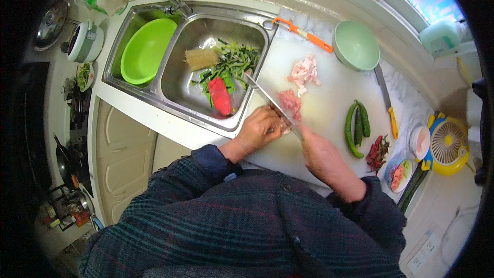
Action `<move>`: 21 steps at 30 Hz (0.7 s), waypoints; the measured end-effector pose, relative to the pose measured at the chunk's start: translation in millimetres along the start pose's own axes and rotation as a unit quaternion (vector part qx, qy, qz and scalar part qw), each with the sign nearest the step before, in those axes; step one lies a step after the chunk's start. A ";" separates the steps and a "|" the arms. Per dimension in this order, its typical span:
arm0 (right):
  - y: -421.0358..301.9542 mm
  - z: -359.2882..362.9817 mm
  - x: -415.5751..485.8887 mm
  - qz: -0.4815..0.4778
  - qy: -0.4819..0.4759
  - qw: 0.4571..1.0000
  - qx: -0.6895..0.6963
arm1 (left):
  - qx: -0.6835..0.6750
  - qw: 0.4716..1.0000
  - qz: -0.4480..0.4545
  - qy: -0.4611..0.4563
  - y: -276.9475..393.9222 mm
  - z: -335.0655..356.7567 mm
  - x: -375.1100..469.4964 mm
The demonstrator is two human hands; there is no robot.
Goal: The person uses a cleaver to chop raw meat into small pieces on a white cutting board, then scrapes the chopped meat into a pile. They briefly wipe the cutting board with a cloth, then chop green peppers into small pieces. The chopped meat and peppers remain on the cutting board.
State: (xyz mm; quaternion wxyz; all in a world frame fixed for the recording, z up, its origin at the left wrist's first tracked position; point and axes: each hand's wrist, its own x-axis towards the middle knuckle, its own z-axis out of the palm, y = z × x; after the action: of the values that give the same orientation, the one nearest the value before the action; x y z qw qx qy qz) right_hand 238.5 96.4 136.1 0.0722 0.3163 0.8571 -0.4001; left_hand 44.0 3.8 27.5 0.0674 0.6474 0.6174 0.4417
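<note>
My right hand (322,154) is closed around the handle of a kitchen knife (276,104), whose blade slants up and left towards the sink. Beside the blade, the bent fingers of my left hand (260,127) press on a small piece of meat (285,126), mostly hidden under them. Sliced reddish meat (290,102) lies just beyond the blade on the white cutting board (328,85). Farther back is a pile of pale, fatty meat pieces (305,72). Green chili peppers (358,123) and dried red chilies (377,153) lie on the right.
At the left, the steel sink (175,85) holds vegetable peelings (239,60), a sponge (201,59) and a red item (220,95). Around the board are an orange peeler (305,35), a green bowl (357,45), a yellow-handled knife (386,96), small bowls (420,143) and a yellow fan (447,143).
</note>
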 end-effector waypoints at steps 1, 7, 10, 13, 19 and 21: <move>0.8 4.9 14.4 -0.026 0.026 0.999 -0.002 | -0.011 1.000 -0.001 -0.008 0.0 -0.4 1.0; 1.7 -2.4 32.9 -0.062 0.142 0.986 0.065 | 0.003 0.999 -0.042 0.002 10.4 -5.0 -3.6; -2.2 -10.3 8.9 -0.060 0.113 0.991 0.044 | 0.004 0.999 -0.037 0.020 11.2 -8.6 -7.2; -4.6 -9.1 -1.5 -0.052 0.081 0.994 0.046 | 0.002 0.999 -0.032 0.000 9.5 -9.2 -8.4; -1.4 -6.3 -1.3 -0.029 0.102 0.994 0.020 | 0.002 1.000 -0.016 -0.004 11.5 -8.0 -5.6; -0.6 -9.4 -7.8 -0.038 0.110 0.993 0.010 | 0.011 1.000 -0.006 0.000 13.1 -6.7 -3.5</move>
State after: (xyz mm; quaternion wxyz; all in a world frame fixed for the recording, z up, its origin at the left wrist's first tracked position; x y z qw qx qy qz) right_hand 245.6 99.3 145.7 -0.0410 0.3264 0.8671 -0.3741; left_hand 49.9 -5.2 38.1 0.0628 0.6446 0.6257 0.4347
